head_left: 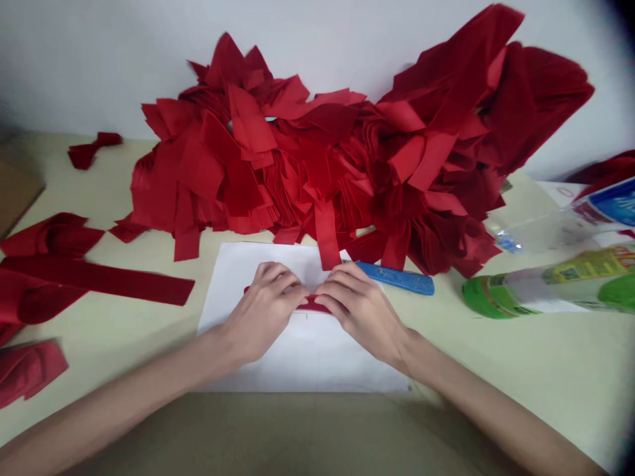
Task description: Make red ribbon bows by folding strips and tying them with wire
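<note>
Both my hands rest on a white sheet of paper (307, 357) lying on the pale green table (520, 370). My left hand (265, 311) and my right hand (354, 307) meet fingertip to fingertip, fingers curled and pressed onto a small red fabric strip (313, 304). Only a short stretch of the strip shows between the fingers; the rest is hidden under the hands. A blue flat tool (401, 279) lies just beyond my right hand, touching the paper's far right corner.
A big heap of red fabric strips (322, 152) fills the back of the table against the white wall. Longer red pieces (99, 281) lie at the left. A green-capped bottle on its side (546, 291) and clear plastic packaging (570, 218) sit at the right.
</note>
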`<state>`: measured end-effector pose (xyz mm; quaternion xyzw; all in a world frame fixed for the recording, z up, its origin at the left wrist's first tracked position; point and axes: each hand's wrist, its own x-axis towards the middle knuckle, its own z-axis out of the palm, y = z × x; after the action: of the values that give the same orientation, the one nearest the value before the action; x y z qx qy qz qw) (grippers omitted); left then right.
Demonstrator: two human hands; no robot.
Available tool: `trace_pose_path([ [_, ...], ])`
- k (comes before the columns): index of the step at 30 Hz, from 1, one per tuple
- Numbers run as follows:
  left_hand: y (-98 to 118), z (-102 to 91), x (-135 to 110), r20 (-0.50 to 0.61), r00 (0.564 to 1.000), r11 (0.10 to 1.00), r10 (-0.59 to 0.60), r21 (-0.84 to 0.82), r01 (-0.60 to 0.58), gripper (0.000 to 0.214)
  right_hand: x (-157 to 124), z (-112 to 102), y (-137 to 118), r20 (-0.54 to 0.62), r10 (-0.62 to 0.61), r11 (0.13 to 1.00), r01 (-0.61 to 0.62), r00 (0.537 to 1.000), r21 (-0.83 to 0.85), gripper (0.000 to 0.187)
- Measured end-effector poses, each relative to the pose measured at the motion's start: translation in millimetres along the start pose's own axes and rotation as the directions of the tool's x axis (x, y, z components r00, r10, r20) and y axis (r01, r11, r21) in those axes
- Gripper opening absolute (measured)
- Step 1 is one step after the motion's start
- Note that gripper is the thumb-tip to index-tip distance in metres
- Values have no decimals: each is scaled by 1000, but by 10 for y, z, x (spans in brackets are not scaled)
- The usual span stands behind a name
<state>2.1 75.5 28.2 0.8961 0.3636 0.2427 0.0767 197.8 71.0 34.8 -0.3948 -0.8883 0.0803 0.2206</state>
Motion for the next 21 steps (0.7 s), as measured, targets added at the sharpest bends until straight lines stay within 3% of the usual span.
trace_pose_path([
  [2, 31, -23, -46, -136, 970, 968, 200, 184, -174, 17, -64, -26, -42, -125, -152, 975, 128, 980, -180, 15],
  [4, 90, -23, -129, -142, 923, 902, 358, 307, -303, 13, -159, -25, -100, -132, -291, 923, 242, 947, -301, 17],
  [6, 159, 8, -229, -98, 904, 870, 417, 333, -365, 11, -260, 9, -152, -74, -325, 910, 291, 943, -295, 19],
  [8, 213, 55, -309, -55, 922, 894, 383, 276, -354, 15, -335, 55, -184, -22, -249, 953, 240, 968, -184, 21],
  [10, 235, 89, -339, 14, 969, 959, 248, 141, -247, 19, -361, 88, -190, 28, -123, 992, 123, 992, -26, 20],
  [12, 226, 92, -311, 115, 992, 998, 52, -49, -47, 19, -336, 91, -177, 69, -19, 992, 10, 997, 129, 17],
  [14, 202, 62, -248, 224, 968, 960, -116, -223, 167, 17, -281, 68, -157, 100, 43, 964, -67, 994, 255, 14],
  [16, 178, 12, -178, 312, 928, 895, -203, -324, 305, 15, -222, 33, -142, 144, 100, 930, -144, 985, 338, 11],
  [21, 156, -94, -55, 426, 856, 804, -294, -374, 462, 20, -121, -20, -105, 297, 261, 861, -360, 919, 360, 13],
])
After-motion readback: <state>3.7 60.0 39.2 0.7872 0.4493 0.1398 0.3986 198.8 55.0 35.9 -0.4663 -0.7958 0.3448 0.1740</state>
